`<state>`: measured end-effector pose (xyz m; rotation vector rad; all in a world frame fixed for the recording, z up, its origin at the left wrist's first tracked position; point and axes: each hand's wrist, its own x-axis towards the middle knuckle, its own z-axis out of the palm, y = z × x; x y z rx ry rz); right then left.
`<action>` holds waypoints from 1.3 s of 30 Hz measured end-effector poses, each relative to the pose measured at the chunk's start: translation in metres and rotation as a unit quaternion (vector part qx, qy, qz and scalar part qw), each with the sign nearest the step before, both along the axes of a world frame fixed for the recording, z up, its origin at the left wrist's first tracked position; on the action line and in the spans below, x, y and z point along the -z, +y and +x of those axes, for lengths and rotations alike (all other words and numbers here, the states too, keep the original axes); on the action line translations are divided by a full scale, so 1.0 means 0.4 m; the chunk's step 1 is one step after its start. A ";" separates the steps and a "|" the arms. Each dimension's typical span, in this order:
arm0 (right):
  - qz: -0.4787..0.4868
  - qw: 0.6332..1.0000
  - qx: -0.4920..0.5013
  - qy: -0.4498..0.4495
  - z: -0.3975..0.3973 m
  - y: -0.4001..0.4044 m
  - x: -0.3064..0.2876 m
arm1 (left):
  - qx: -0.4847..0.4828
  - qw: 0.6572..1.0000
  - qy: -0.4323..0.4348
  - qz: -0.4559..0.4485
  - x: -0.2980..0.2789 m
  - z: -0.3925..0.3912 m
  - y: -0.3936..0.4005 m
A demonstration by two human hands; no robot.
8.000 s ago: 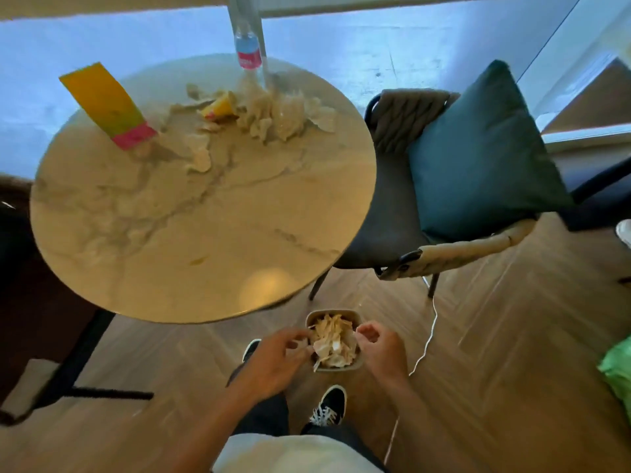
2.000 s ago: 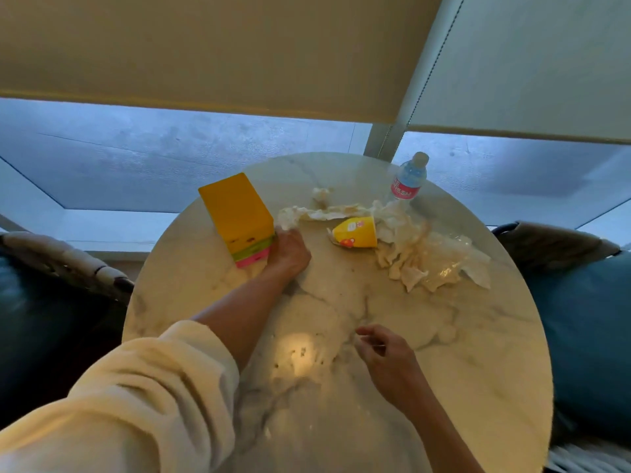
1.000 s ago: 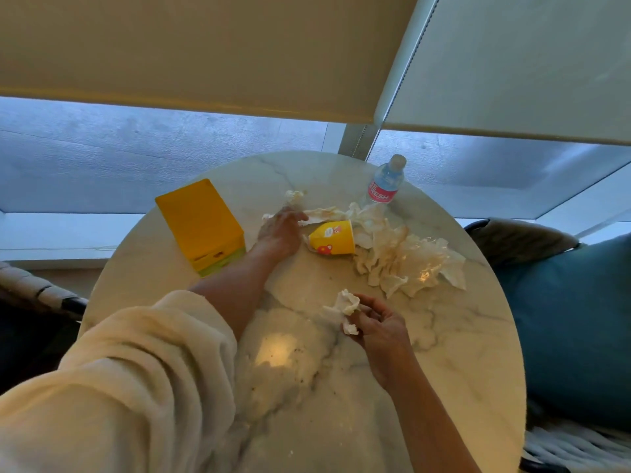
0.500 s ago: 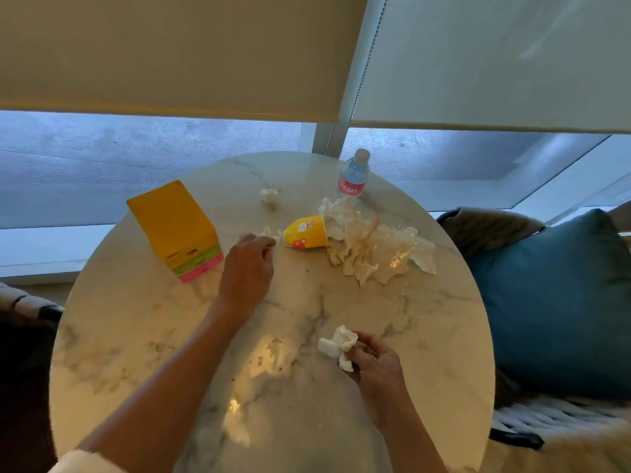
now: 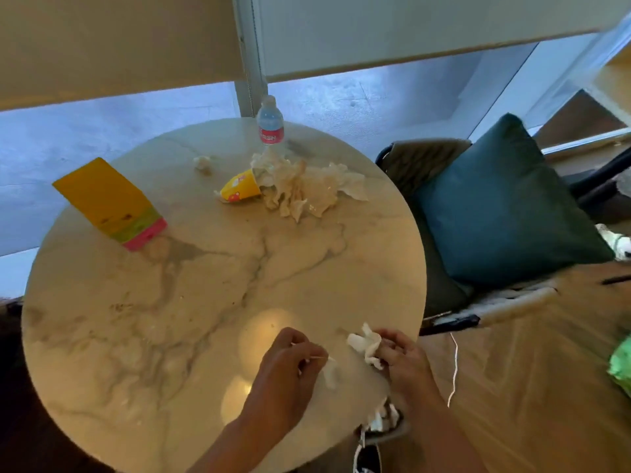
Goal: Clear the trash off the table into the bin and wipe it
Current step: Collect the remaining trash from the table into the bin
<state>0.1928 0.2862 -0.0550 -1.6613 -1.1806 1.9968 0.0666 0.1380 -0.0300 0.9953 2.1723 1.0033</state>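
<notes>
1. Head view shows both hands at the near right edge of the round marble table (image 5: pixel 143 336), each carrying paper scraps toward the bin (image 5: pixel 384 426), which peeks out below the table rim on the floor, already holding crumpled paper.

2. To do this step well, I would carry both hands fully past the rim and over the bin mouth before letting go — the bin is mostly hidden under the table edge, so a release too early would likely drop scraps on the tabletop or the floor.

3. Loose tissue is light and may cling to fingers; a downward shake right above the bin should help.

4. Left hand (image 5: pixel 290 367) is knuckles up just above the tabletop, fingers curled together and pinching a thin white tissue scrap (image 5: pixel 329 372) that trails from its fingertips.

5. Right hand (image 5: pixel 404 361) is just beside it, at the very rim, fingers curled round a crumpled tissue wad (image 5: pixel 365 346) that sticks out toward the left.

6. Much trash remains at the far side — a tipped yellow paper cup (image 5: pixel 239 190) touching a pile of crumpled tissues (image 5: pixel 307 189), a small tissue ball (image 5: pixel 203 162) to the left, and a water bottle (image 5: pixel 270 122) upright at the far edge.

7. A yellow box (image 5: pixel 109 203) stands at the far left; wiping looks not yet begun.
</notes>
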 end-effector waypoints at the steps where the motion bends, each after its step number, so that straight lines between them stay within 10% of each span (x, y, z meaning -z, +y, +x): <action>1: -0.005 1.000 0.008 -0.003 0.049 0.008 0.012 | 0.008 1.000 0.000 -0.004 0.003 0.034 0.004; 15: -0.086 0.984 0.057 -0.143 0.565 0.047 0.370 | 0.021 0.977 -0.083 -0.198 0.159 0.465 0.081; 26: -0.191 0.970 0.006 -0.151 0.577 0.086 0.733 | -0.078 0.943 -0.145 -0.289 0.456 0.543 0.156; 39: -0.177 0.968 -0.060 -0.169 0.653 0.021 0.660 | 0.089 0.908 -0.163 -0.375 0.625 0.538 0.250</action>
